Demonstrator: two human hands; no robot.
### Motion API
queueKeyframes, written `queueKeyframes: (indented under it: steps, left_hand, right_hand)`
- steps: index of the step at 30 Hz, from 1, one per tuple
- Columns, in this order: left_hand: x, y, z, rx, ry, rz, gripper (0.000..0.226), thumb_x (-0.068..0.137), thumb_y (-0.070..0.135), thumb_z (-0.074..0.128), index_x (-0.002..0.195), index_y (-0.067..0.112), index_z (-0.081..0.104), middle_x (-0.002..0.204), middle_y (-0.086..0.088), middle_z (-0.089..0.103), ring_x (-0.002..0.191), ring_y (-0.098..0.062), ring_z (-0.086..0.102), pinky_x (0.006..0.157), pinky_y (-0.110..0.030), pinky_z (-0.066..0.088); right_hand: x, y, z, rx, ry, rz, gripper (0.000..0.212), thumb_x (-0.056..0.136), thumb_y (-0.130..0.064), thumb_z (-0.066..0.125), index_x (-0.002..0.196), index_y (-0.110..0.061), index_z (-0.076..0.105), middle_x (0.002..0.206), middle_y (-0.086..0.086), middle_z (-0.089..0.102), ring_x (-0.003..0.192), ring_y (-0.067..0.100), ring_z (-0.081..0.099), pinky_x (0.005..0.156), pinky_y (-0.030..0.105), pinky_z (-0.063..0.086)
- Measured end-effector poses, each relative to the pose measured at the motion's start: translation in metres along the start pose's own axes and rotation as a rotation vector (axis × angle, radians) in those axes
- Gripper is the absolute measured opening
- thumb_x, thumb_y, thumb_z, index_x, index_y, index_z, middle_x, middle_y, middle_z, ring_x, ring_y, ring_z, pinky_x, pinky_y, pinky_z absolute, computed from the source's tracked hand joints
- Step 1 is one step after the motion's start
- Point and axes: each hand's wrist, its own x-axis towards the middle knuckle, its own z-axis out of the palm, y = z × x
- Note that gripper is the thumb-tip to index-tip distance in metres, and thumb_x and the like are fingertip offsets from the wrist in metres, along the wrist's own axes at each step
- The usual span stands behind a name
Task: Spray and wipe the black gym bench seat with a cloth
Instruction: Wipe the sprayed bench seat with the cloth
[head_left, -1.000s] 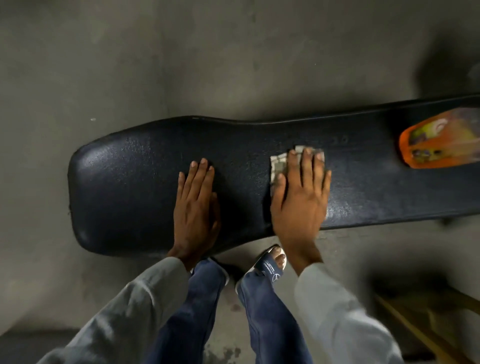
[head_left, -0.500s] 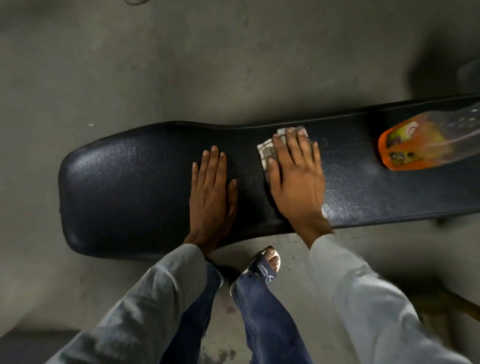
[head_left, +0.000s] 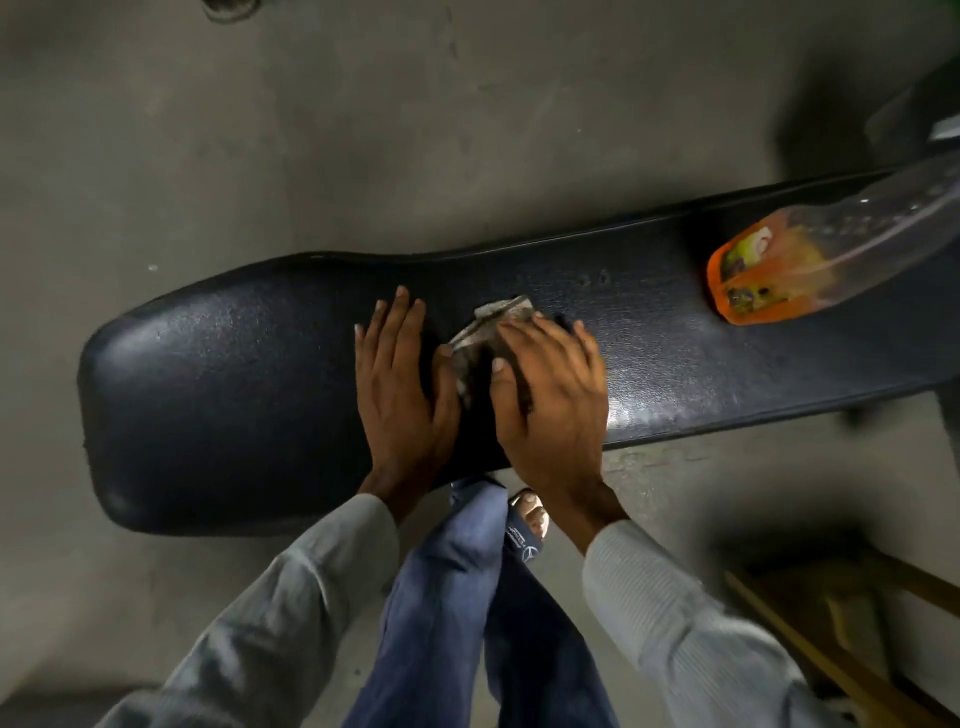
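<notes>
- The black gym bench seat (head_left: 234, 395) lies with its long axis running left to right across the view, its rounded wide end at the left and the narrower part leading off past the right edge
- The right hand (head_left: 550, 400) is the working grip: it lies flat, fingers spread, palm pressing the cloth (head_left: 485, 332) onto the seat; it does not close around the cloth, which pokes out at the fingertips on the far-left side
- The left hand (head_left: 402, 384) rests flat and empty on the seat just left of the cloth, its thumb touching or nearly touching the cloth's edge
- The unwiped-looking wide end lies to the left of the cloth, but the left hand stands in that path; I judge it must lift or slide left first
- To the right there is open room until the orange spray bottle (head_left: 769, 275), which lies on its side on the seat, well apart
- The near and far edges of the seat are close to the cloth, so strokes across are short
</notes>
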Motion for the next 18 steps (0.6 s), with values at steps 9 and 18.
queueKeyframes:
  steps: [9, 18]
  left_hand:
    - [0.012, 0.091, 0.046, -0.256, -0.041, 0.167, 0.033, 0.096, 0.021, 0.061, 0.124, 0.006, 0.072, 0.134, -0.007, 0.071, 0.127, -0.025, 0.065, 0.111, -0.048, 0.05]
    - [0.044, 0.176, 0.067, -0.387, -0.192, 0.388, 0.047, 0.081, 0.017, 0.076, 0.127, 0.006, 0.071, 0.129, -0.006, 0.073, 0.119, -0.027, 0.069, 0.103, -0.046, 0.056]
  right_hand:
    - [0.018, 0.031, -0.065, 0.223, 0.391, 0.492, 0.02, 0.107, -0.024, 0.063, 0.117, -0.019, 0.08, 0.109, -0.005, 0.077, 0.097, 0.011, 0.073, 0.084, 0.043, 0.063]
    - [0.034, 0.055, -0.129, 0.158, 0.627, 0.562, 0.014, 0.106, -0.019, 0.066, 0.108, -0.015, 0.079, 0.102, -0.001, 0.076, 0.086, 0.006, 0.069, 0.068, 0.022, 0.055]
